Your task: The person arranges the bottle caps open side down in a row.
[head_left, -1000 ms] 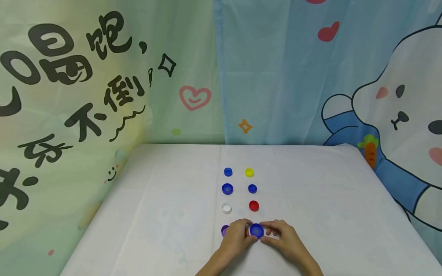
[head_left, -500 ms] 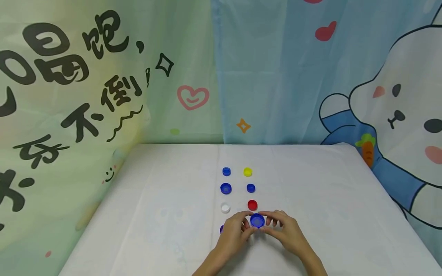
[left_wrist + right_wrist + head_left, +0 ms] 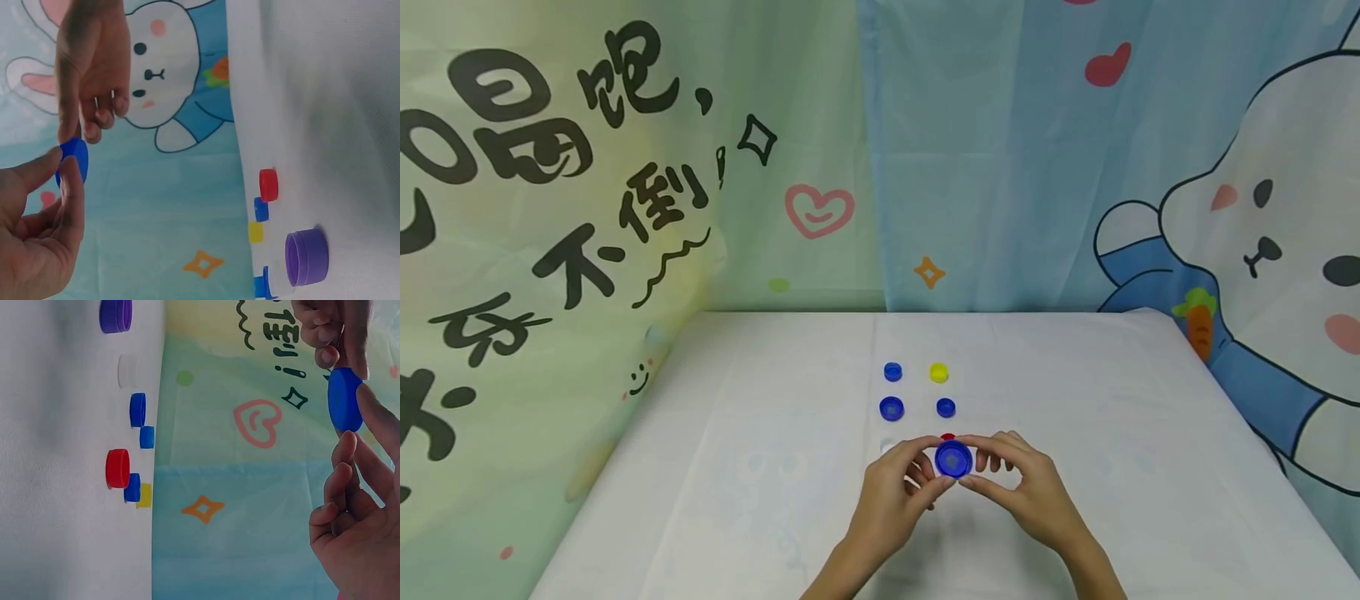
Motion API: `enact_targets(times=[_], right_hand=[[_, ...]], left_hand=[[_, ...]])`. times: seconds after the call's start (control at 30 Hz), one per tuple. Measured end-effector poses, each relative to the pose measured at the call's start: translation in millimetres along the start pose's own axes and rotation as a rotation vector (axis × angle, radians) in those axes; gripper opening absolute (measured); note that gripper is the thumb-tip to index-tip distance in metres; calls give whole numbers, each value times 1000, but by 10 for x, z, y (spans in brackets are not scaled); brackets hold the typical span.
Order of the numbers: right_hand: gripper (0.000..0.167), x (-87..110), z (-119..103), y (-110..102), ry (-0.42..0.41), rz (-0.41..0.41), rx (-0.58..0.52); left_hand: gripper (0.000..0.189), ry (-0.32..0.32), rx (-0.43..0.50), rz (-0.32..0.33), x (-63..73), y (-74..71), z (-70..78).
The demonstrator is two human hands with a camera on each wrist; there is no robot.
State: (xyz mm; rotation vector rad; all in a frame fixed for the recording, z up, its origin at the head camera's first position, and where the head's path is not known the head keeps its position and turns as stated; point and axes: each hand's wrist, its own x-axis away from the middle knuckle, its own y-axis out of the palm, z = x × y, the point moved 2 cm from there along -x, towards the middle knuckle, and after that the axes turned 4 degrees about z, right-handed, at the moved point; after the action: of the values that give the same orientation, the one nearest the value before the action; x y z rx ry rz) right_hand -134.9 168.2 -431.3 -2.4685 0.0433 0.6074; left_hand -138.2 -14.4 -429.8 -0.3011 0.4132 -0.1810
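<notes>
- Currently, head view: the left hand (image 3: 891, 500) and right hand (image 3: 1033, 496) are both pinching the large, round blue plastic cap (image 3: 953, 459) by opposite edges, hollow side facing the camera.
- Same view: behind it, a round red plastic cap (image 3: 948, 437) is mostly hiding; a round whitish cap (image 3: 887, 444) is showing partly past the left hand. A round yellow plastic cap (image 3: 938, 372) is lying farther back, beside blue ones.
- Left wrist view: the left thumb and a finger are gripping the held cap's rim; it is hanging clear of the white cloth-covered table (image 3: 337, 125). A ridged purple plastic cap (image 3: 306, 256) is standing on the cloth, well apart.
- Right wrist view: the right thumb and finger are pinching the opposite edge; its other fingers are curling loosely.
- Judgement: the step in hand is probably two-handed holding; the next move is likely calling for even, light pressure from both sides.
</notes>
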Motion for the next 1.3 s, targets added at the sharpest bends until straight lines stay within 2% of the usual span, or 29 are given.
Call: enact_targets(times=[0.03, 0.1, 0.27, 0.33, 0.43, 0.57, 0.8, 0.97, 1.07, 1.2, 1.3], right_hand=[[39, 2, -4, -5, 0, 3, 2], [39, 4, -8, -9, 0, 6, 0], [39, 4, -5, -4, 7, 4, 1], [39, 5, 0, -1, 11, 7, 3], [39, 12, 9, 8, 18, 8, 1], [39, 22, 27, 27, 30, 2, -3], [40, 39, 76, 39, 25, -1, -6], [44, 50, 104, 51, 52, -21, -24], [44, 46, 28, 42, 66, -36, -40], [31, 57, 53, 54, 155, -92, -85], [23, 66, 185, 94, 294, -165, -156]], left_hand=[[36, -28, 27, -1, -4, -1, 3], [36, -126, 107, -9, -14, 3, -16], [33, -488, 380, -48, -38, 33, -142], [32, -588, 451, -69, -46, 44, -192], [32, -666, 489, -97, -54, 49, -234], [31, -704, 505, -99, -57, 52, -252], [27, -688, 492, -90, -65, 80, -302], [24, -632, 459, -68, -76, 103, -322], [21, -575, 376, -36, -82, 105, -292], [20, -406, 225, 26, -76, 100, -274], [22, -218, 104, 72, -65, 99, -293]])
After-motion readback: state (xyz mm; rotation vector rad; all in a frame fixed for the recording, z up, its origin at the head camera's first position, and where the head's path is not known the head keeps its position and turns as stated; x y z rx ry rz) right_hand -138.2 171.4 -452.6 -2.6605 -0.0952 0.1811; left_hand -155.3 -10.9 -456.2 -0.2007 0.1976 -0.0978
